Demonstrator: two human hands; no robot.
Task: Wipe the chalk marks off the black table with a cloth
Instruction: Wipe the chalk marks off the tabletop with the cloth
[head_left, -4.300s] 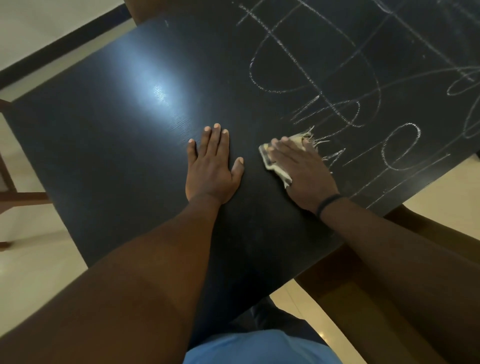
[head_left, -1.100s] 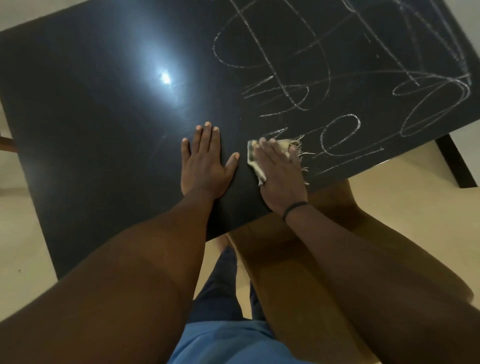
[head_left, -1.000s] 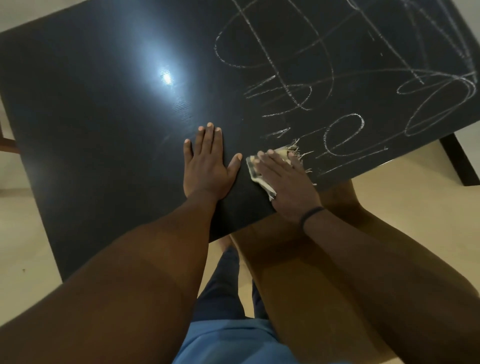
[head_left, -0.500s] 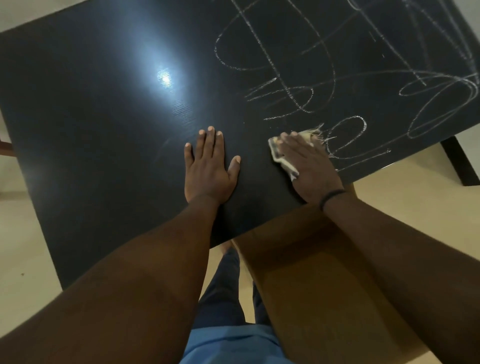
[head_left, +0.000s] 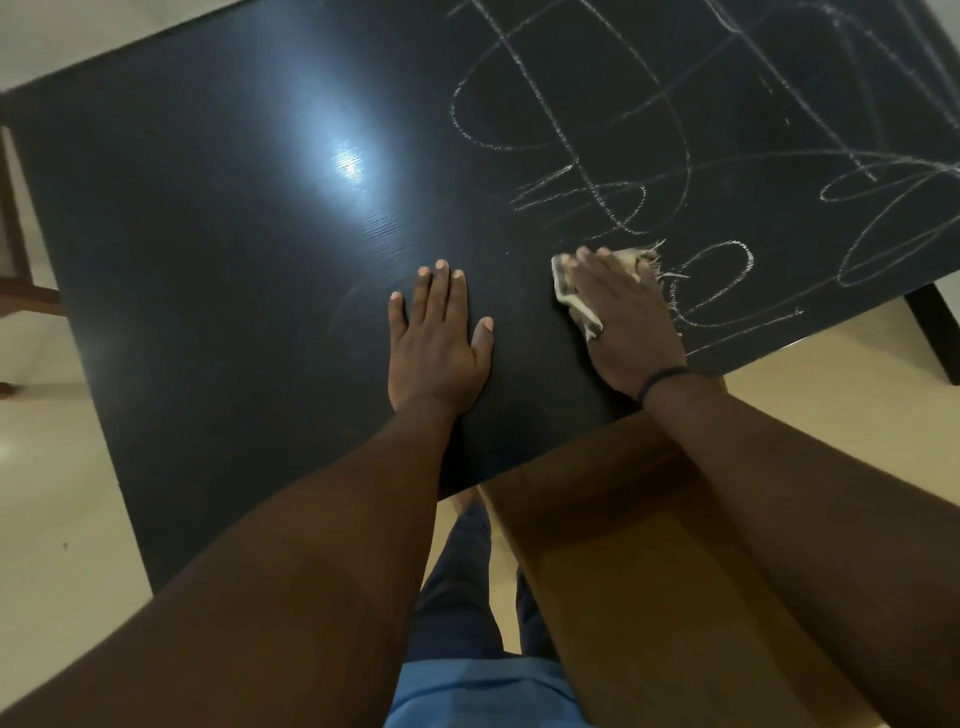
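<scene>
Step in hand: wiping, by my reading partway through; the table on the left hand's side shows no chalk, while the far right part beyond the right fingertips is covered in it
Right hand: lies flat on the cloth, fingers straight and close together, pressing it down on the tabletop; nothing is curled round it
Cloth: pale and frayed, trapped under the right palm and fingers; one edge shows on the thumb side, loose threads stick out past the fingertips and little finger
Left hand: open, palm down, fingers straight and slightly spread, resting on bare black surface just beside the right thumb; it looks like a brace for leaning
Chalk marks: a small loop sits just off the right little finger, touching the frayed threads; bigger loops and crossing lines run well beyond the fingertips toward the far edge
Wristband: dark band on the right wrist, behind the hand
Chair: wooden, below the right forearm, beside the table's near edge
Next move calls for: keeping flat pressure on the cloth and pushing it outward from the little finger across the nearest loop, then forward past the fingertips; the frayed end will likely lift less chalk than the folded middle
</scene>
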